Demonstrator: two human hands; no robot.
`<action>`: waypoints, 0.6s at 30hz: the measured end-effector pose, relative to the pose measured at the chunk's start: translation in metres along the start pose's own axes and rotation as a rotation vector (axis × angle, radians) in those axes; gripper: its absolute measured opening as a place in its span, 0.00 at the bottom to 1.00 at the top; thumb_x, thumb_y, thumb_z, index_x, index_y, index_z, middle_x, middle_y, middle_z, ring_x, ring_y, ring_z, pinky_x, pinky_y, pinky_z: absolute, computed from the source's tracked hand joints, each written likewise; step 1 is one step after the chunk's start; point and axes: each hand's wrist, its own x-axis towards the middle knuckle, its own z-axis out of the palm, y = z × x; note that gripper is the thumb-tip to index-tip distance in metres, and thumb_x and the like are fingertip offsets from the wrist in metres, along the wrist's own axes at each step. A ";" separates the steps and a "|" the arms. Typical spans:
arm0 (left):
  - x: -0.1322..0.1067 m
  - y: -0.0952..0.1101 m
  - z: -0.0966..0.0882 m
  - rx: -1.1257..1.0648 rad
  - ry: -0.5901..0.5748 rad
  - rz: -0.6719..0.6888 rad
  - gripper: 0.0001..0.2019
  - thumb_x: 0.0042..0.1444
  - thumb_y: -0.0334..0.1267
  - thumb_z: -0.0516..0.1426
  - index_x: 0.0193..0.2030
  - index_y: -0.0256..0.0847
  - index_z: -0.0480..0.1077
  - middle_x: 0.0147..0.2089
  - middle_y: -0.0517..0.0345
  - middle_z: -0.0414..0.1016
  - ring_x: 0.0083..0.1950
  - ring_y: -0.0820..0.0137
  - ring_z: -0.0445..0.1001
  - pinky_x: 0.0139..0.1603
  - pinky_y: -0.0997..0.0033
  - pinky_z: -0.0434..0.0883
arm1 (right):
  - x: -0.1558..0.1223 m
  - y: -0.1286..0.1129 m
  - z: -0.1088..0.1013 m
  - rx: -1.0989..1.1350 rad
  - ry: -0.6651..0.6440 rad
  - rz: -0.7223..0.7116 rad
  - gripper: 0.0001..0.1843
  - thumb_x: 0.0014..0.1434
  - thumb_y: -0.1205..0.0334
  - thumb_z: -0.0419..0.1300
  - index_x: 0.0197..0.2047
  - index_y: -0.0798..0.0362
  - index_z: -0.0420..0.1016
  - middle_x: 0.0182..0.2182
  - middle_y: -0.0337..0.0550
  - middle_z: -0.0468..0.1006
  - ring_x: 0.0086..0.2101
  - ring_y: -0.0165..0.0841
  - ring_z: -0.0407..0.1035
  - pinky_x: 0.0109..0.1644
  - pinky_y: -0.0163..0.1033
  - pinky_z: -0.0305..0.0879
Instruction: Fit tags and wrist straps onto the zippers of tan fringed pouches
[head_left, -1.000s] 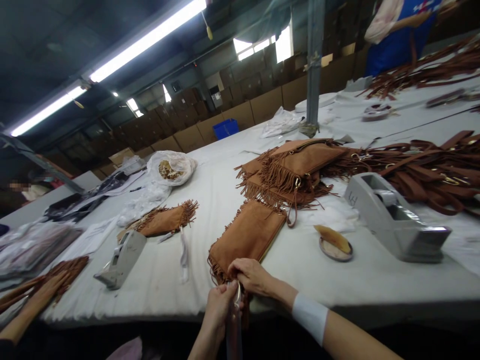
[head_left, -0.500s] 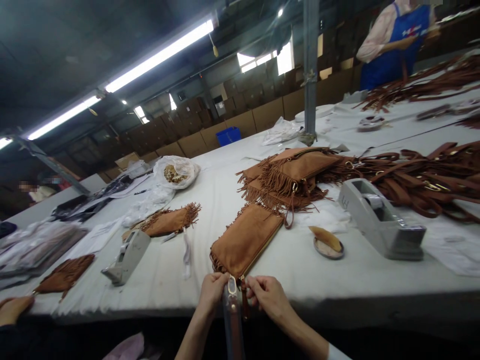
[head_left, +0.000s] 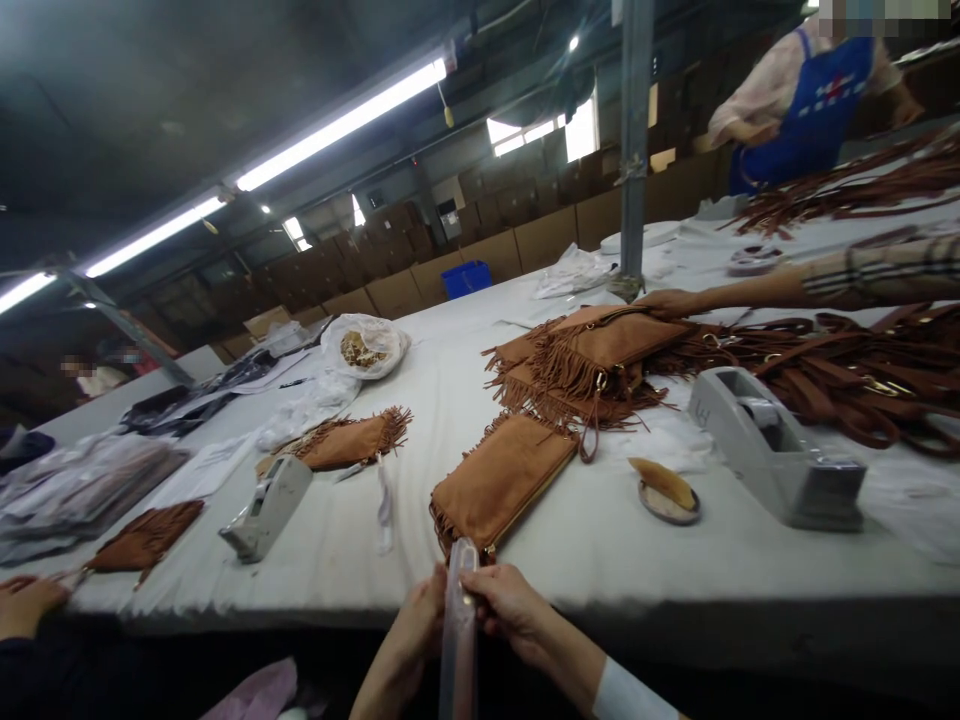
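A brown suede clutch bag (head_left: 502, 475) with fringe and a zip lies at the table's front, its near corner just beyond my hands. From that corner a strap in a clear plastic sleeve (head_left: 459, 640) hangs down over the table edge. My right hand (head_left: 514, 605) is closed, pinching the upper part of the sleeve between thumb and fingers. On the sleeve's other side, my left hand (head_left: 421, 615) is closed around its edge, its fingertips partly hidden. The clutch's metal fitting is mostly covered by the sleeve and my fingers.
Fringed bags (head_left: 592, 345) are piled behind the clutch, where a co-worker's hand (head_left: 667, 302) rests. Tape dispensers (head_left: 776, 450) (head_left: 268, 508) stand on both sides. A small round dish (head_left: 670, 495) is at right; another person's hand (head_left: 30, 605) is at far left.
The plastic sleeve has moved up over the strap's metal end, and my right hand has shifted onto it. A co-worker's arm has reached in from the right to the bag pile.
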 end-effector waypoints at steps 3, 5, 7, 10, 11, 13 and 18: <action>-0.017 -0.012 -0.001 -0.044 -0.081 0.051 0.33 0.40 0.67 0.60 0.29 0.31 0.76 0.21 0.54 0.73 0.21 0.74 0.66 0.24 0.75 0.60 | -0.001 0.004 0.002 -0.008 0.006 0.002 0.19 0.54 0.51 0.60 0.21 0.56 0.66 0.12 0.31 0.63 0.12 0.20 0.52 0.15 0.28 0.43; -0.023 -0.015 -0.001 -0.068 -0.048 0.088 0.29 0.41 0.62 0.63 0.25 0.31 0.75 0.18 0.57 0.71 0.19 0.77 0.63 0.22 0.77 0.58 | -0.001 0.004 0.005 -0.034 0.013 0.000 0.19 0.56 0.51 0.58 0.21 0.56 0.68 0.12 0.33 0.65 0.12 0.20 0.54 0.15 0.28 0.42; -0.024 -0.015 0.000 -0.127 0.034 0.086 0.26 0.42 0.59 0.64 0.24 0.31 0.75 0.17 0.58 0.70 0.18 0.78 0.62 0.20 0.78 0.58 | 0.000 0.001 0.007 -0.067 0.027 0.009 0.18 0.58 0.53 0.57 0.21 0.56 0.68 0.11 0.32 0.64 0.11 0.20 0.52 0.14 0.28 0.40; -0.023 -0.016 -0.001 -0.278 0.142 0.052 0.22 0.42 0.54 0.66 0.30 0.32 0.76 0.22 0.54 0.75 0.22 0.73 0.70 0.23 0.76 0.64 | 0.001 -0.008 0.006 -0.108 0.055 0.050 0.17 0.59 0.56 0.55 0.21 0.54 0.66 0.10 0.28 0.60 0.09 0.19 0.47 0.12 0.27 0.38; -0.023 -0.016 -0.001 -0.322 0.152 0.041 0.21 0.41 0.52 0.67 0.31 0.32 0.76 0.24 0.53 0.76 0.23 0.72 0.71 0.24 0.76 0.66 | 0.002 -0.011 0.005 -0.118 0.059 0.072 0.17 0.59 0.57 0.55 0.20 0.54 0.65 0.10 0.28 0.60 0.09 0.19 0.46 0.11 0.27 0.38; -0.023 -0.019 0.000 -0.370 0.147 0.025 0.19 0.41 0.48 0.68 0.30 0.31 0.76 0.23 0.53 0.76 0.24 0.73 0.71 0.25 0.77 0.67 | 0.004 -0.016 0.004 -0.130 0.053 0.125 0.17 0.58 0.59 0.55 0.19 0.54 0.64 0.10 0.29 0.60 0.08 0.19 0.46 0.11 0.27 0.37; -0.028 -0.019 0.005 -0.395 0.133 0.009 0.17 0.41 0.45 0.68 0.27 0.31 0.75 0.20 0.55 0.74 0.21 0.75 0.69 0.22 0.79 0.64 | 0.009 -0.018 0.007 -0.125 0.018 0.221 0.13 0.50 0.69 0.56 0.17 0.54 0.61 0.09 0.29 0.59 0.08 0.18 0.47 0.10 0.25 0.38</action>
